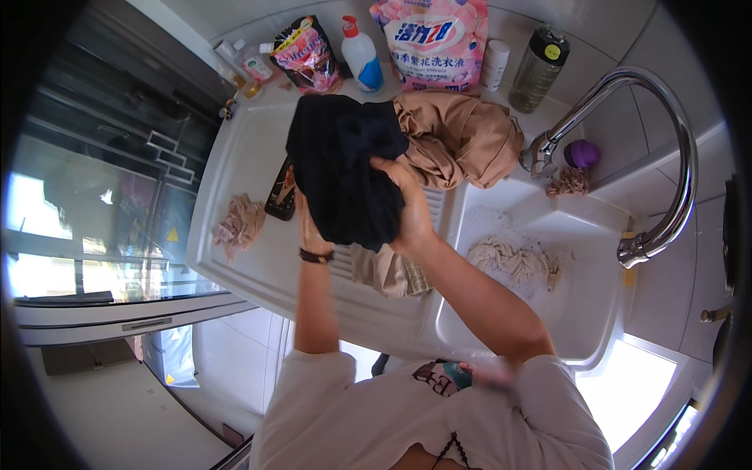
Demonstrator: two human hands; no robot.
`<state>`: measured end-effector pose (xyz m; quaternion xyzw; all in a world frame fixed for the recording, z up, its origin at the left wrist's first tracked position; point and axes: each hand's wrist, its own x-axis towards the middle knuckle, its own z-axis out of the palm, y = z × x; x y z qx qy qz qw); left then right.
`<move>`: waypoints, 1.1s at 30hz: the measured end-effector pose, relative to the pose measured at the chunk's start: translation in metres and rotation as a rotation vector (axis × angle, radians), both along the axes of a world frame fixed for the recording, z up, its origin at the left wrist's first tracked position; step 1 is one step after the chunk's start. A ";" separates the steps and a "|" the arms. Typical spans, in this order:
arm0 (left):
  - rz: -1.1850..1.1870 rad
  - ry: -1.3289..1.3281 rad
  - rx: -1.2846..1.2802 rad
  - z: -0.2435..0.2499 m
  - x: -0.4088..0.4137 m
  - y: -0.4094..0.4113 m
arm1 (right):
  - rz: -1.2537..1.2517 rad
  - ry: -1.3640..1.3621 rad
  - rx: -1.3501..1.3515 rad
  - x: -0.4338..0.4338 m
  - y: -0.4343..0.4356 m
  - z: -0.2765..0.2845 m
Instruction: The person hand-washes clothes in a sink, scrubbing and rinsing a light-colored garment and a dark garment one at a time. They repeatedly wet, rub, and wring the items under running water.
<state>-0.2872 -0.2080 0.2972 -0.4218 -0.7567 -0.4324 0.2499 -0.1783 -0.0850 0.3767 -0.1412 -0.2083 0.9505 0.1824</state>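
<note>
A bunched black cloth garment (349, 170) is held up between my two hands, over the ribbed drainboard of a white laundry sink. My right hand (411, 205) grips its right side, the thumb lying on top. On the left edge is my left hand (310, 226), its fingers mostly hidden by the cloth. Behind and right of the black garment lies a heap of tan fabric (470, 138). Below it, a beige cloth (390, 273) rests on the washboard ridges. In the basin (587, 317), a twisted cream cloth (508, 258) sits in sudsy water.
A chrome faucet (681, 147) arches over the basin's right side. Along the back ledge stand a pink laundry detergent pouch (435, 50), a pump bottle (361, 59), a dark softener pouch (305, 56) and a water bottle (537, 70). A smartphone (282, 194) and a crumpled pink cloth (239, 223) lie left.
</note>
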 end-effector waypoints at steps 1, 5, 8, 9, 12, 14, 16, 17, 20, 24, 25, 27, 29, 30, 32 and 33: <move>-0.058 -0.184 0.052 0.008 0.018 0.003 | 0.027 0.023 0.050 0.004 -0.004 0.002; -0.285 -0.883 0.331 0.032 0.053 0.012 | 0.102 0.103 0.493 0.023 -0.020 0.024; -0.341 -0.994 0.404 0.052 0.070 0.018 | -0.259 0.012 1.276 0.028 -0.038 0.019; -0.318 -0.937 0.378 0.055 0.075 0.022 | -0.278 0.001 1.129 0.027 -0.038 0.014; -0.110 -0.414 0.046 0.064 0.085 0.043 | -0.311 0.014 0.759 0.026 -0.024 0.008; 0.039 0.040 -0.215 0.071 0.090 0.053 | -0.305 -0.018 0.579 0.032 -0.017 0.009; 0.034 0.059 -0.240 0.070 0.096 0.059 | -0.270 -0.074 0.325 0.039 -0.009 0.009; -0.023 -0.064 -0.188 0.067 0.099 0.062 | -0.255 -0.119 0.202 0.041 -0.003 0.007; 0.006 -0.474 -0.179 0.065 0.110 0.073 | -0.120 -0.200 -0.105 0.048 0.018 -0.029; 0.033 0.142 -0.671 0.057 0.123 0.070 | 0.035 -0.179 -0.230 0.065 0.038 -0.036; 0.010 0.101 -0.681 0.051 0.122 0.068 | 0.070 -0.212 -0.175 0.069 0.041 -0.031; -0.038 0.019 -0.693 0.042 0.119 0.065 | -0.056 -0.250 -0.051 0.075 0.040 -0.036; -0.035 0.086 -0.688 0.050 0.116 0.060 | -0.142 -0.254 0.078 0.086 0.043 -0.038; -0.020 0.098 -0.729 0.061 0.115 0.057 | -0.160 -0.242 0.142 0.093 0.045 -0.040; -0.079 0.137 -0.644 0.058 0.105 0.049 | -0.169 -0.202 0.252 0.106 0.045 -0.036; -0.214 -0.089 -0.569 0.044 0.103 0.043 | -0.080 -0.208 0.381 0.111 0.038 -0.029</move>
